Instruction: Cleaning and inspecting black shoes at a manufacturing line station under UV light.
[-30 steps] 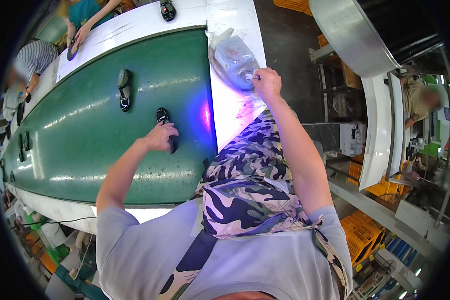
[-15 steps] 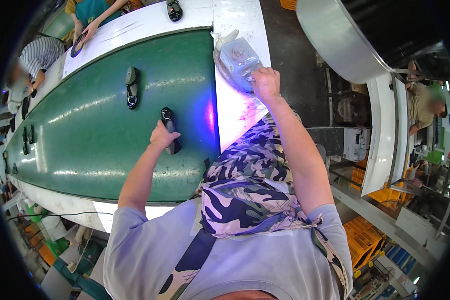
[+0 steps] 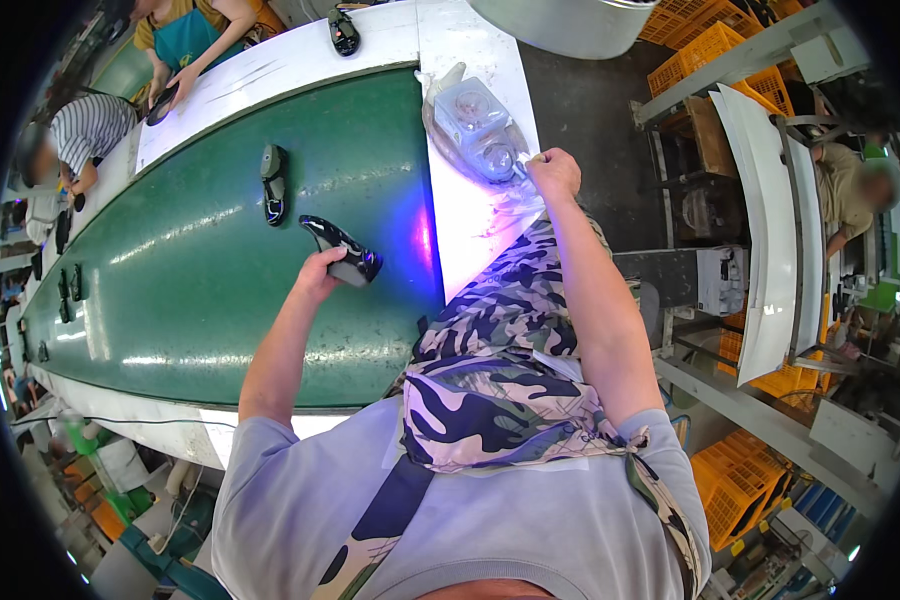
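Note:
My left hand [image 3: 317,272] holds a black computer mouse [image 3: 340,249] lifted above the green conveyor belt [image 3: 170,270], its underside glowing blue. My right hand [image 3: 553,172] is closed at the edge of a clear plastic bag [image 3: 475,125] that lies on the white side ledge [image 3: 470,225]; what the fingers pinch is too small to tell. A second black mouse [image 3: 272,182] lies on the belt farther along.
Other people [image 3: 190,40] work at the belt's far side, one hand on a black mouse [image 3: 160,102]; another mouse [image 3: 343,30] lies on the white ledge. Several small black parts [image 3: 67,290] sit at the belt's left. Orange crates [image 3: 730,480] and metal racks stand to the right.
My left hand has picked the mouse up off the belt and turned it over. My right hand has stayed at the plastic bag.

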The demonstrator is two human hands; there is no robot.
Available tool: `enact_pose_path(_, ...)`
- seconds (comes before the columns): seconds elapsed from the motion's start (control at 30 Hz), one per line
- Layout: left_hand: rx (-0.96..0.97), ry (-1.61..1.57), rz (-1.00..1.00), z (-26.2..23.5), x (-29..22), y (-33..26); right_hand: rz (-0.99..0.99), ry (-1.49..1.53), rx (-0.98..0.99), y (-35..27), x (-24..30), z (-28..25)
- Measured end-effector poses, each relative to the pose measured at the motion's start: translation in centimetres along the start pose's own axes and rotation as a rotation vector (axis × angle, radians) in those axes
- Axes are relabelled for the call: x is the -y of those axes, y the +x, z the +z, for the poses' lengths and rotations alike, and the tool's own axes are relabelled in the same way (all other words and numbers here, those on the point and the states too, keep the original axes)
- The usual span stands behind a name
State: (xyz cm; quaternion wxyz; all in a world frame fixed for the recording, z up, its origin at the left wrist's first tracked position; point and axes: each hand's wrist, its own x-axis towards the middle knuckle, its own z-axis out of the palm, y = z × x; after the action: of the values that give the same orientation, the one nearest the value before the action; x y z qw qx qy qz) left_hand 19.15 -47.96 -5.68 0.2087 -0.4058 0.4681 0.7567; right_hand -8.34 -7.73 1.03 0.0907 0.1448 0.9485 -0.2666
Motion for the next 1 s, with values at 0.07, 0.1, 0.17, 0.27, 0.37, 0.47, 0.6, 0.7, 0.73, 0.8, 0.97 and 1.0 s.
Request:
enact_pose_path(0.07, 0.178, -0.256, 0.259, 2.5, -0.6, -1.0, -0.018, 0.099, 0.023, -0.4, 0.0, 0.3)
enact_pose_path(0.1, 0.208, -0.239, 0.346, 4.0, -1.1, -1.5, -0.032, 0.194, 0.044, -0.6, 0.0, 0.5)
enact_pose_path(0.17, 0.225, -0.200, 0.508, 8.3, -3.4, -3.5, -0.011, 0.275, 0.071, -0.3, -0.7, 1.4)
enact_pose_path(0.27, 0.075, 0.016, 0.828, 11.9, -4.8, -4.8, -0.022, 0.192, -0.013, -0.3, -1.2, 2.1)
enact_pose_path(0.37, 0.055, 0.233, 1.031, 14.1, -6.2, -6.5, -0.063, 0.099, -0.154, -0.8, -2.2, 1.1)
enact_pose_path(0.47, 0.071, 0.618, 1.274, 15.7, -8.6, -9.0, -0.094, 0.265, -0.175, -2.0, -1.8, -0.8)
enact_pose_path(0.6, 0.026, 0.812, 1.769, 17.1, -11.7, -10.7, -0.110, 0.957, 0.024, -3.6, 0.4, -3.6)
enact_pose_path(0.7, -0.031, 1.034, 1.944, 18.1, -13.3, -12.9, -0.264, 1.314, 0.371, -6.9, 4.1, -7.0)
enact_pose_path(0.73, -0.047, 1.119, 2.014, 18.6, -13.8, -13.7, -0.268, 1.321, 0.366, -8.0, 5.3, -7.8)
enact_pose_path(0.8, -0.036, 1.133, 2.064, 19.4, -14.3, -14.8, -0.402, 1.331, 0.413, -10.2, 7.7, -9.5)
enact_pose_path(0.97, 0.003, 1.237, 2.129, 19.6, -14.9, -16.6, -0.522, 1.311, 0.465, -12.4, 10.9, -10.4)
enact_pose_path(1.0, 0.005, 1.263, 2.138, 19.5, -14.9, -16.8, -0.526, 1.314, 0.466, -12.6, 11.1, -10.3)
